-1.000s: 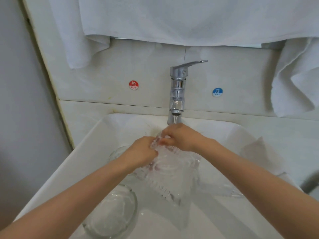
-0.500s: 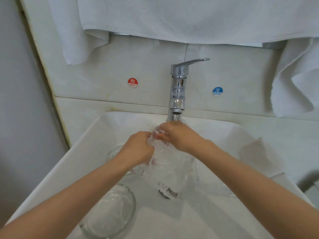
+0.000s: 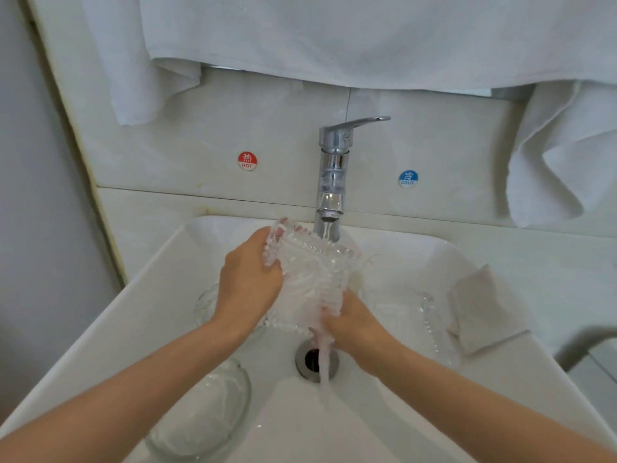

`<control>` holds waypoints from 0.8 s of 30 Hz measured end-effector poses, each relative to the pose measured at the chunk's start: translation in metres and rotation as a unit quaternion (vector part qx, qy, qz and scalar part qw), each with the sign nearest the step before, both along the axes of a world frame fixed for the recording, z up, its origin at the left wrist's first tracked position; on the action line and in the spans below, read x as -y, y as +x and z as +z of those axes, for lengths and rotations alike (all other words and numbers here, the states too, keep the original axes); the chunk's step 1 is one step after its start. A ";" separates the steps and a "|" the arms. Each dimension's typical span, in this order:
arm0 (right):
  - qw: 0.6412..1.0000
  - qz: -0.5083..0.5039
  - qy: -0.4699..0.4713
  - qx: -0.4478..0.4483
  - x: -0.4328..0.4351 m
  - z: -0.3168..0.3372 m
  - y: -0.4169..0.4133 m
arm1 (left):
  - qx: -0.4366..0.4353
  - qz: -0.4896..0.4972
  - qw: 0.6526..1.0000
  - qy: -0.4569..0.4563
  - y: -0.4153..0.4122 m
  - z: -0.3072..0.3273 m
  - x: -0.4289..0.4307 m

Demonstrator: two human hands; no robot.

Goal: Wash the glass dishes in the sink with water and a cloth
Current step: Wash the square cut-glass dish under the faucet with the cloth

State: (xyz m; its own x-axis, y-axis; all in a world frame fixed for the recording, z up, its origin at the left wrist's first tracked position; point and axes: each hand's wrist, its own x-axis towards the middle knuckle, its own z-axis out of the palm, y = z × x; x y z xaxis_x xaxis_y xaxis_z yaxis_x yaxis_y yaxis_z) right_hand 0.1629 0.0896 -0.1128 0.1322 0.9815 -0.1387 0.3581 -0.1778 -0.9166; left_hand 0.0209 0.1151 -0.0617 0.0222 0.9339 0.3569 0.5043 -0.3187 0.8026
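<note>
We look down into a white sink (image 3: 160,295) set against pale wall tiles, with white towels (image 3: 367,38) hanging above and a chrome faucet (image 3: 332,168) running. A red HOT sticker (image 3: 247,161) and a blue COLD sticker (image 3: 408,178) flank it.

The glass dish (image 3: 314,272) is clear, ribbed and bead-edged. It is held tilted under the water stream (image 3: 328,230), above the drain (image 3: 302,359). Our left hand (image 3: 248,285) grips its left edge and our right hand (image 3: 357,329) curls round its lower right corner.

We count 4 glass pieces: 1 held, 1 round bowl (image 3: 200,412) at near left, 1 second bowl (image 3: 203,304) behind the left wrist, and 1 beaded plate (image 3: 414,315) at right. 1 grey cloth (image 3: 484,309) lies on the right rim.
</note>
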 end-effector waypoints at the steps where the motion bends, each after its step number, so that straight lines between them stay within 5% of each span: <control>1: 1.000 0.012 0.003 -0.007 0.001 -0.002 -0.003 | 0.007 0.005 1.000 0.004 -0.001 0.001 -0.001; 12: 0.985 -0.081 0.084 0.130 -0.025 0.035 0.005 | 0.063 -0.022 0.998 -0.012 -0.005 0.003 -0.004; 15: 0.999 -0.050 0.015 0.000 -0.004 0.007 -0.007 | 0.091 -0.018 0.996 -0.007 -0.003 0.001 -0.004; 17: 0.979 -0.045 -0.075 -0.186 0.007 -0.001 -0.015 | 0.104 -0.015 0.994 -0.001 -0.003 -0.002 -0.003; 19: 0.965 -0.027 -0.089 -0.246 0.007 0.001 -0.008 | 0.104 -0.019 0.994 -0.002 -0.002 -0.003 -0.003; 24: 0.997 -0.066 0.033 -0.035 -0.003 0.024 0.002 | 0.134 -0.034 0.990 -0.027 -0.001 -0.002 -0.008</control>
